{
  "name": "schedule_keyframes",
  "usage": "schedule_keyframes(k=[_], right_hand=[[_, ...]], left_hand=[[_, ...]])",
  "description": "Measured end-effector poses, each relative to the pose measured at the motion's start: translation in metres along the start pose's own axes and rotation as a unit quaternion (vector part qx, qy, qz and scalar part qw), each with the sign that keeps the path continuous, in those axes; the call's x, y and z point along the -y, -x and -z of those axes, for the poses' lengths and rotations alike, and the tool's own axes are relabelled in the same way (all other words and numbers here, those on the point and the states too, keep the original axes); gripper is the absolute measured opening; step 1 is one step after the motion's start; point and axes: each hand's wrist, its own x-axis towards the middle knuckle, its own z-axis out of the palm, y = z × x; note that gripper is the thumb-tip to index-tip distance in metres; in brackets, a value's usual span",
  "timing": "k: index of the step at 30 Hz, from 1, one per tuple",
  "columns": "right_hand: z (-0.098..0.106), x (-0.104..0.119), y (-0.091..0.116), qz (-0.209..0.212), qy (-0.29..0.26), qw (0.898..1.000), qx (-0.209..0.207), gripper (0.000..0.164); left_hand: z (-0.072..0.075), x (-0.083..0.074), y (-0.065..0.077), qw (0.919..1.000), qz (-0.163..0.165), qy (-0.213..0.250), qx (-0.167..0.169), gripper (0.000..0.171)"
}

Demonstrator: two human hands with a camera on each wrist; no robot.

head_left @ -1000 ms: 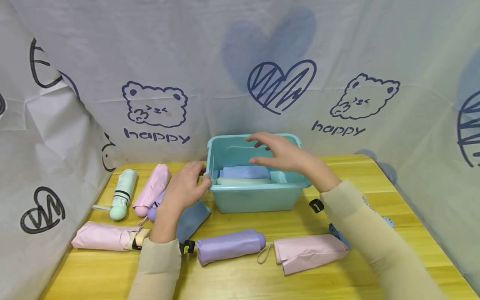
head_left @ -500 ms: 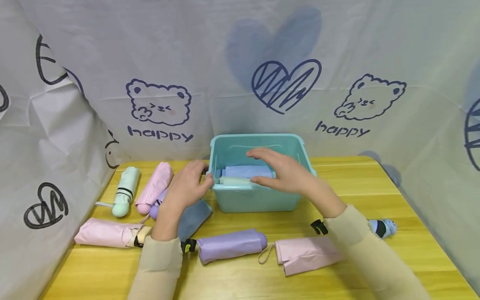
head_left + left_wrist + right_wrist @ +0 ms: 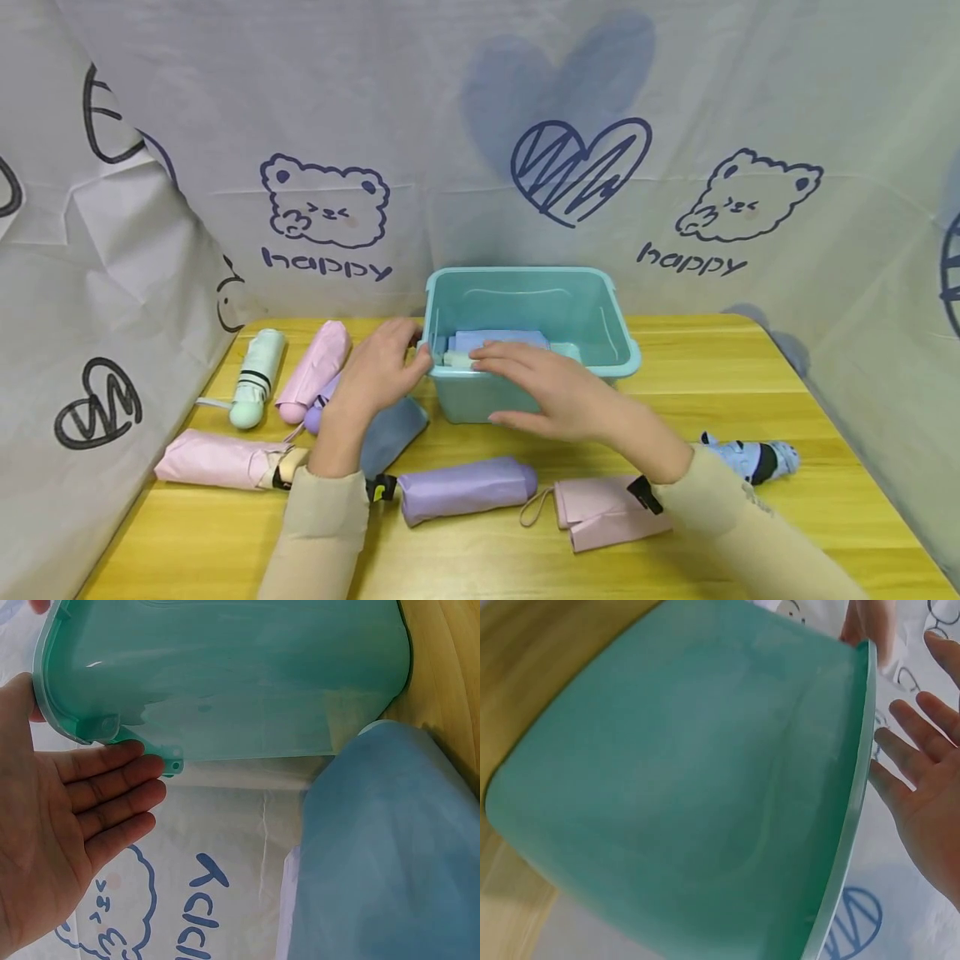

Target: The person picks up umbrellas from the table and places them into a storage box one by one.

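Observation:
A turquoise plastic bin (image 3: 465, 400) stands near the back of the table. My left hand (image 3: 378, 367) touches its left rim, thumb at the edge. In the left wrist view, the fingers (image 3: 112, 787) reach straight out beneath the side handle. My right hand (image 3: 555, 396) hovers over the bin's front edge with nothing in it; its fingers (image 3: 907, 757) are spread in the right wrist view. Inside the bin lie a blue folded bundle (image 3: 495, 337) and a pale green one (image 3: 456, 359), the latter partly hidden by the right hand.
Folded umbrellas lie around: mint (image 3: 258, 375), pink (image 3: 318, 362), another pink (image 3: 217, 461), purple (image 3: 465, 490), and pale pink (image 3: 607, 508). A blue patterned umbrella (image 3: 750, 458) sits right, partly behind the sleeve. A blue-grey folded bundle (image 3: 393, 437) lies by the left wrist. A printed cloth (image 3: 450, 125) hangs behind.
My right hand has come down and toward me, from over the bin's inside to its front edge. My left hand has stayed at the left rim. The view has shifted slightly.

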Motion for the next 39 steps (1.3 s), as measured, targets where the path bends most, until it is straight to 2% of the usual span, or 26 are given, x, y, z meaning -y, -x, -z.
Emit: schedule_keyframes(k=[10,14,20,28,39], right_hand=[[-0.022,0.022,0.005,0.053,0.012,0.998,0.024,0.062],[-0.032,0.027,0.006,0.071,0.028,0.995,0.056,0.061],[-0.045,0.035,0.011,0.055,0.061,0.987,0.14,0.064],[-0.064,0.042,0.013,0.009,0.071,0.969,0.235,0.071],[-0.082,0.045,0.016,-0.049,0.062,0.954,0.29,0.08]], left_hand=[[0.0,0.0,0.0,1.0,-0.002,0.0,0.001,0.035],[0.0,0.0,0.0,1.0,-0.005,0.0,-0.001,0.034],[0.001,0.001,0.001,1.0,-0.005,0.001,0.001,0.035],[0.0,0.001,0.0,1.0,-0.003,0.006,0.005,0.035],[0.001,0.001,0.0,0.9999,0.003,0.01,0.007,0.037]])
